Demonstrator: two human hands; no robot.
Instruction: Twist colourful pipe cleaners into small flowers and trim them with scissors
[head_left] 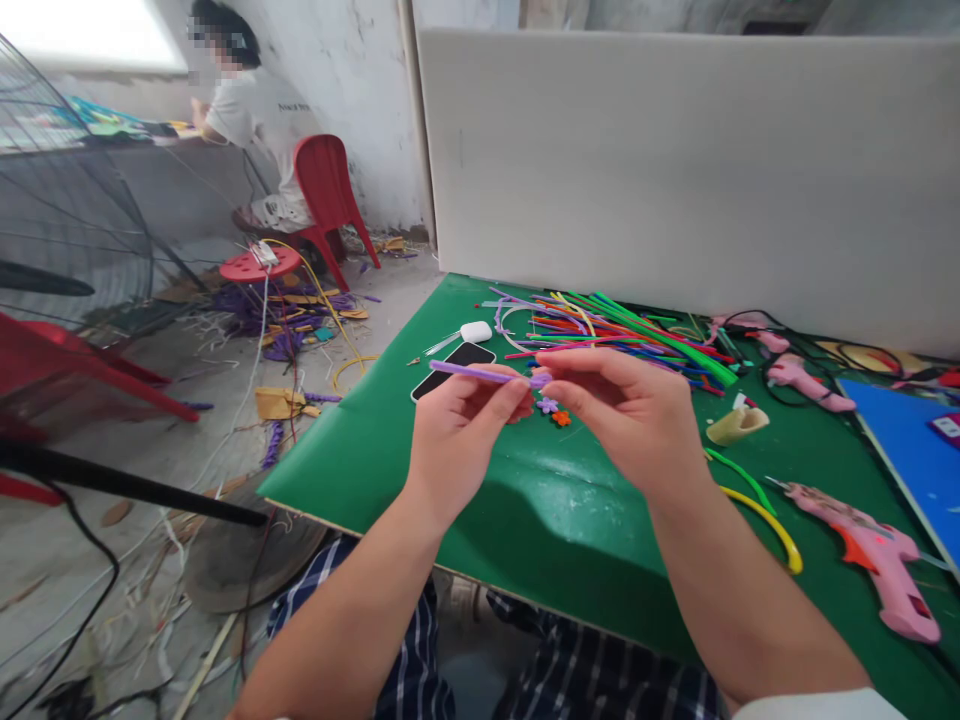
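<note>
My left hand (457, 430) is closed in a pinch on a purple pipe cleaner (469, 371), whose straight end sticks out to the left. Between both hands the pipe cleaner is bunched or twisted, too small to make out exactly. My right hand (637, 415) pinches at that bunched end; its fingertips partly hide what they grip. Just below the fingers, a small purple flower (548, 405) and an orange flower (561, 419) lie on the green tabletop (510, 530). A dark phone-like slab (476, 355) with a pale rim lies behind my left hand.
Loose pipe cleaners (637, 335) in many colours are heaped at the back. A pink glue gun (862, 550) lies at right, near a yellow curved strip (772, 525) and a beige tube (739, 427). Another person (262, 120) sits beyond a red stool (259, 265); cords cross the floor.
</note>
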